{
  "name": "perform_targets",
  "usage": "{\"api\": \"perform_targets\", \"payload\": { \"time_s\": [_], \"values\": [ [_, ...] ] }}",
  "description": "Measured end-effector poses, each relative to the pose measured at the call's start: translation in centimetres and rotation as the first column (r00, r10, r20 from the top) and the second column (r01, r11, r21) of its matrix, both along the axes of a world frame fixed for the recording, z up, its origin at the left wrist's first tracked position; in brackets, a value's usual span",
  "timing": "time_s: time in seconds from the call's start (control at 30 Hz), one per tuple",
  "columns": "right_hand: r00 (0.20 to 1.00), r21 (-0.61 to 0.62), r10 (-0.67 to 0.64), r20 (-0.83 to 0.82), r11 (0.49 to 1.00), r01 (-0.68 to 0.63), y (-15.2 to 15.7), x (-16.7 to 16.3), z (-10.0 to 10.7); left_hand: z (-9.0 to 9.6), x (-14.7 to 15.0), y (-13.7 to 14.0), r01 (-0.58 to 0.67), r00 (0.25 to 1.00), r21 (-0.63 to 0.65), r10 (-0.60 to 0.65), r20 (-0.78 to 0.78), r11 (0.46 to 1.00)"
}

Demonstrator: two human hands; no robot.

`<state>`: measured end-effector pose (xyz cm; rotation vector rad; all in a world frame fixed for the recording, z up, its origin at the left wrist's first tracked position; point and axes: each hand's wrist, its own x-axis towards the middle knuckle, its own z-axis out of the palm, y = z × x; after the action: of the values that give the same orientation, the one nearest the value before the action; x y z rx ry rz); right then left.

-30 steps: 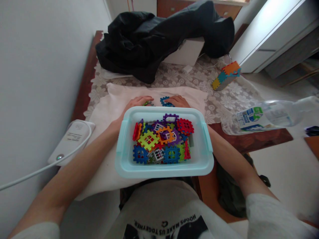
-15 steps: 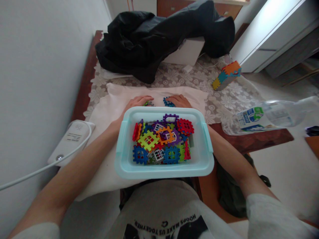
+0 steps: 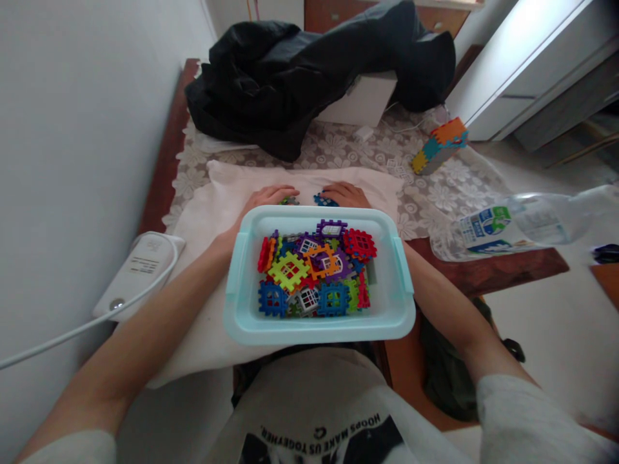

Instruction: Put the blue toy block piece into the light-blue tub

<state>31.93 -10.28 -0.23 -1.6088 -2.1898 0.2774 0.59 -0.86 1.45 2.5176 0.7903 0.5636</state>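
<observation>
A light-blue plastic bin [image 3: 319, 334] full of colourful square building tiles [image 3: 290, 270] with notched edges stands close to my body, hiding parts of both hands. Just past its far rim, my left hand [image 3: 268, 194] is closed on green and grey tiles [image 3: 289, 201], which show only in part. Across a small gap, my right hand [image 3: 349, 194] grips a blue tile [image 3: 325, 200], fingers curled over its right side. Both hands rest low over a white cloth [image 3: 222, 177].
A tall block built of orange, blue and yellow tiles [image 3: 441, 145] stands at the back right. Beside my right arm lies a clear plastic bottle [image 3: 512, 222]. A white power unit with a cable [image 3: 140, 274] sits at left; black fabric [image 3: 309, 64] covers the back.
The blue tile in my right hand has shifted slightly left and tilted. My left hand has hardly moved, and the bin stays in place.
</observation>
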Motion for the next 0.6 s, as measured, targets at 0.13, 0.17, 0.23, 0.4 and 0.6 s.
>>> {"api": "perform_targets", "payload": {
  "time_s": [0.13,0.17,0.23,0.4,0.6],
  "values": [
    [0.998,0.068,-0.030,-0.059,0.997,0.034,-0.5,-0.1,0.6,0.0,0.0,0.0,-0.015,1.000,-0.013,0.015,-0.005,1.000],
    [0.996,0.081,-0.043,-0.076,0.995,0.049,-0.6,-0.2,0.7,0.0,0.0,0.0,-0.017,1.000,-0.014,0.017,-0.007,1.000],
    [0.991,0.106,-0.055,-0.125,0.992,0.069,-1.0,-0.2,0.9,0.0,0.0,0.0,-0.020,1.000,-0.013,0.019,-0.007,1.000],
    [0.973,0.130,-0.093,-0.212,0.984,0.122,-1.1,-0.3,1.3,0.0,0.0,0.0,-0.005,1.000,-0.005,0.005,-0.009,1.000],
    [0.973,0.122,-0.186,-0.139,0.971,0.203,-0.9,-0.2,1.7,0.1,0.1,0.0,-0.014,1.000,-0.018,0.014,-0.012,1.000]
  ]
}}
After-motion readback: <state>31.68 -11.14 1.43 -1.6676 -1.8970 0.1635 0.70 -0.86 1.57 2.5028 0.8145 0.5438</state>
